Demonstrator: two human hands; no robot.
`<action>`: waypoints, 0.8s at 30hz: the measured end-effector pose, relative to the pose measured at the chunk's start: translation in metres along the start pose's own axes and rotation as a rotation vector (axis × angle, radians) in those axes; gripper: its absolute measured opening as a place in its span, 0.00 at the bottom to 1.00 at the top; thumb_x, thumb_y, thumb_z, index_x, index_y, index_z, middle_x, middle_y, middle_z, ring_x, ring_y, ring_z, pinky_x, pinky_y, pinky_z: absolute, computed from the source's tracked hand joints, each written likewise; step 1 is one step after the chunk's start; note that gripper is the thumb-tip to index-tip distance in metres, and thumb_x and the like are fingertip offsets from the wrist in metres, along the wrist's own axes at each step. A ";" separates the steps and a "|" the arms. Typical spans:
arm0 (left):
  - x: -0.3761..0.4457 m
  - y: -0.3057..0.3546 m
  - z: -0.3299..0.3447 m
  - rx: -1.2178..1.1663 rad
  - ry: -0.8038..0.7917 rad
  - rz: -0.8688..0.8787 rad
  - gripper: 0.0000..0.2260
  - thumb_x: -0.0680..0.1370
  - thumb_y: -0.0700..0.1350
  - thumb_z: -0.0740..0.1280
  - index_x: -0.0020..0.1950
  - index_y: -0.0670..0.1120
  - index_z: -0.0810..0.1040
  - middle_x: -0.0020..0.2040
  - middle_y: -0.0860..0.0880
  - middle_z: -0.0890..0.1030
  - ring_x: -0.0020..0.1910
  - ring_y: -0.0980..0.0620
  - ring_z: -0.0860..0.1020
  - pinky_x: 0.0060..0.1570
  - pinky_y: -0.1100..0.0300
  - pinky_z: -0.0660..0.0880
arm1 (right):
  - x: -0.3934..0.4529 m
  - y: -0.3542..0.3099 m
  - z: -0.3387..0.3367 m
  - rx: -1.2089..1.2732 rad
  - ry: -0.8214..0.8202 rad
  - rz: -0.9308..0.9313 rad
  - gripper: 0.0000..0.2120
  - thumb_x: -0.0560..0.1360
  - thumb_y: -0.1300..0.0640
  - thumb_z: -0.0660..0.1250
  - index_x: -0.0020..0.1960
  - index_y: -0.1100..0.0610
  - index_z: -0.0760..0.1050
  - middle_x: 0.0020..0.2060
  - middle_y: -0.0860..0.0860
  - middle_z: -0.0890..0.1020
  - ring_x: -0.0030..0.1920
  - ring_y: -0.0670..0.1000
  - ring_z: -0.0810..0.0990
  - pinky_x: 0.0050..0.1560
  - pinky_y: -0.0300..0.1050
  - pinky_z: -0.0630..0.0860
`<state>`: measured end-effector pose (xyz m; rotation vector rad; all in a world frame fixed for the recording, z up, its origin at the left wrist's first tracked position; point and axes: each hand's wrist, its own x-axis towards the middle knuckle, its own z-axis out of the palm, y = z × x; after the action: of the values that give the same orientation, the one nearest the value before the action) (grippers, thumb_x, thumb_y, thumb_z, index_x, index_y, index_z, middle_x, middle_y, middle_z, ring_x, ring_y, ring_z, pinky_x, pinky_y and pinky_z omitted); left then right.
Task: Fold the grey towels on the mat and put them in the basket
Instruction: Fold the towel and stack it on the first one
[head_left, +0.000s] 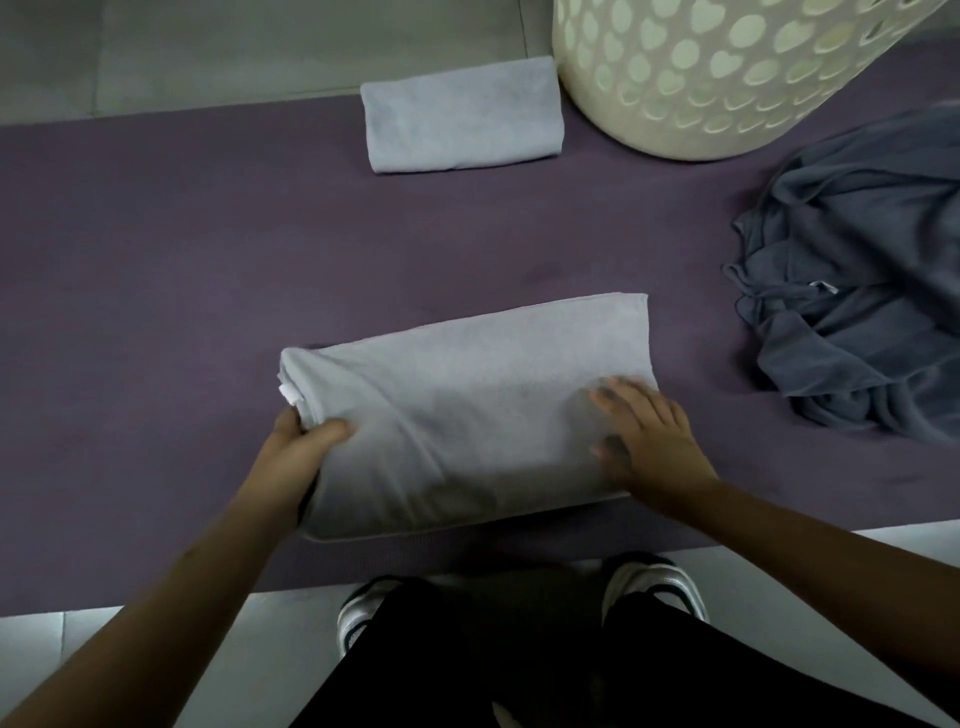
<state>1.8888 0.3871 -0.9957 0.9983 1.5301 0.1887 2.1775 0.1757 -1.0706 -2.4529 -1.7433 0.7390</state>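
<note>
A light grey towel (467, 405), partly folded, lies in the middle of the purple mat (156, 249). My left hand (304, 447) grips its left edge, thumb on top and fingers underneath. My right hand (649, 436) lies flat on its right end, fingers straight. A second light grey towel (462, 117), neatly folded, rests at the mat's far edge. Just right of it stands the cream basket (727, 73) with heart-shaped holes. A heap of dark grey towels (862, 312) lies crumpled on the mat at the right.
Pale floor tiles (260, 47) lie beyond the mat and in front of it. My black trousers (519, 665) and white shoes (660, 582) show at the mat's near edge.
</note>
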 end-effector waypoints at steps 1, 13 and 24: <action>-0.012 0.011 0.011 -0.007 -0.041 0.072 0.25 0.75 0.40 0.69 0.70 0.47 0.66 0.57 0.51 0.78 0.51 0.53 0.77 0.45 0.58 0.73 | 0.001 -0.005 -0.007 0.113 0.057 -0.004 0.31 0.74 0.41 0.53 0.72 0.55 0.65 0.69 0.55 0.70 0.69 0.57 0.65 0.68 0.54 0.62; -0.056 0.026 0.210 0.314 -0.698 0.328 0.36 0.79 0.41 0.65 0.78 0.53 0.44 0.53 0.53 0.77 0.51 0.59 0.78 0.58 0.60 0.75 | 0.017 0.005 -0.058 1.548 -0.112 0.642 0.28 0.79 0.36 0.50 0.59 0.54 0.78 0.51 0.55 0.84 0.52 0.53 0.82 0.51 0.46 0.77; 0.045 -0.002 0.147 1.433 -0.244 1.239 0.29 0.76 0.51 0.54 0.75 0.41 0.63 0.76 0.38 0.60 0.76 0.40 0.56 0.72 0.40 0.56 | 0.023 -0.011 -0.045 0.631 0.123 0.409 0.24 0.80 0.52 0.60 0.73 0.51 0.57 0.46 0.55 0.79 0.44 0.59 0.78 0.39 0.48 0.71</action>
<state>2.0210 0.3550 -1.0671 2.8778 0.4122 -0.2405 2.1918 0.2108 -1.0360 -2.3273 -0.7891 0.9564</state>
